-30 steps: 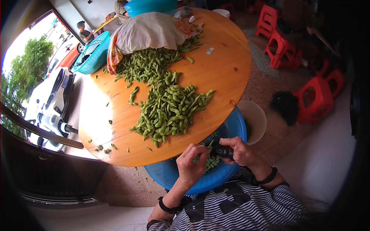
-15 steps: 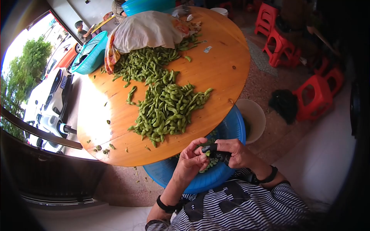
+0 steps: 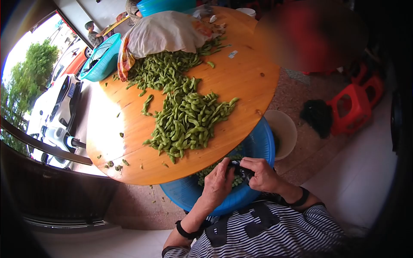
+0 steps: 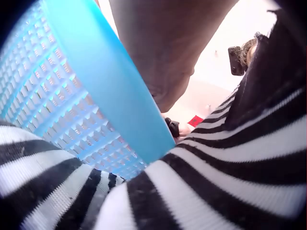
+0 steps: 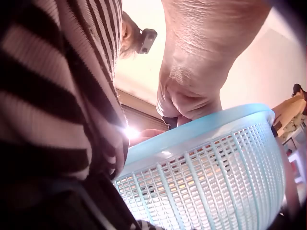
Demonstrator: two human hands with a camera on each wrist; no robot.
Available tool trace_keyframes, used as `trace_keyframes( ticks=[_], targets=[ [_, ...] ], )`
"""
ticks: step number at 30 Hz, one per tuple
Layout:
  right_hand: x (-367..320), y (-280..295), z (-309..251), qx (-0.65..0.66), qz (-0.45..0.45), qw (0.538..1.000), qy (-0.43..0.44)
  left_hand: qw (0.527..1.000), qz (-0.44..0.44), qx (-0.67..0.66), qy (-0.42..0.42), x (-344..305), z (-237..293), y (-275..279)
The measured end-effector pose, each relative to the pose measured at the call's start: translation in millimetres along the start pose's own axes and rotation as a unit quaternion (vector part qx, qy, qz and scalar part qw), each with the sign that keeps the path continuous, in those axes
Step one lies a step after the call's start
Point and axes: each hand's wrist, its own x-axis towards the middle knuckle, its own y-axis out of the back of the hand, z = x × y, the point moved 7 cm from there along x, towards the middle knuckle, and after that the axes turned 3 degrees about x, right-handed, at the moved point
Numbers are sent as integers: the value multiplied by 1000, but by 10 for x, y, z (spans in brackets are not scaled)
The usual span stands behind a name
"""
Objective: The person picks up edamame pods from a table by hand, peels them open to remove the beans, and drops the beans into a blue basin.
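My left hand point(image 3: 217, 184) and right hand point(image 3: 263, 175) meet over a blue plastic basket point(image 3: 180, 202), fingers curled towards each other. Black coverings point(image 3: 246, 173) wrap some of the right fingers. Between the fingertips is where a green soybean pod showed half a second ago; the fingers hide it now. Green beans point(image 3: 205, 173) lie in the basket below. In the left wrist view the left wrist and hand point(image 4: 165, 62) hang over the basket's rim point(image 4: 103, 72). The right wrist view has the right hand point(image 5: 187, 98) just above the rim point(image 5: 201, 125).
Heaped soybean pods point(image 3: 185, 124) lie on the round wooden table point(image 3: 245, 81), partly under a pale cloth point(image 3: 165, 36). A pale bucket point(image 3: 286, 133) stands right of the basket. Red stools point(image 3: 355, 109) stand at right; a dark blur covers the upper right. A turquoise basket point(image 3: 103, 60) stands at the table's left.
The soybean pod, visible between the hands before, is now hidden by the fingers. The left hand has turned, its fingers closing in against the right hand. A blur has appeared at the upper right.
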Motion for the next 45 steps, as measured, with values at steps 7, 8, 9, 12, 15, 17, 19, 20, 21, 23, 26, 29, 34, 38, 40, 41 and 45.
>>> trace_keyframes(
  ticks=[7,8,9,12,15,17,19,20,21,23,26,29,34,38,40,41,45],
  targets=[
    [-9,-40,-82,-33,24,999,16,908,-86,-332,240,-105,-356,-180],
    [-9,-43,-83,-26,26,999,14,907,-89,-340,234,-99,-336,-184],
    [-9,-42,-82,-20,27,999,13,905,-91,-348,228,-94,-315,-185],
    [1,-9,12,19,36,999,18,953,-97,-245,148,-50,-220,-91],
    [23,4,23,73,26,997,18,927,-114,-312,176,-104,-331,-151],
    [9,3,25,44,12,999,9,899,-110,-375,198,-109,-359,-185],
    [-6,-33,6,16,-3,1000,1,866,-105,-437,219,-121,-353,-225],
    [-24,-51,-37,-6,15,1000,11,860,-92,-447,229,-127,-342,-235],
    [-43,-57,-69,-28,33,999,22,854,-79,-456,238,-134,-340,-241],
    [-55,-54,-77,-27,33,999,29,888,-95,-386,233,-152,-359,-259],
    [-77,116,-146,-46,82,995,44,956,-125,-220,148,-65,-249,-204],
    [-143,565,-74,-87,158,984,-13,982,-132,-115,72,13,-78,-96],
    [-458,1266,256,-338,249,896,-143,994,60,93,9,300,34,337],
    [-574,1452,289,-377,273,862,-203,969,73,235,-11,452,53,435],
    [-562,1468,284,-368,279,864,-199,953,41,300,18,490,-46,438],
    [-552,1475,279,-360,284,867,-196,953,41,301,17,498,-80,441],
    [-371,1306,132,-329,241,891,-197,951,6,308,37,547,-149,437]
  ],
)
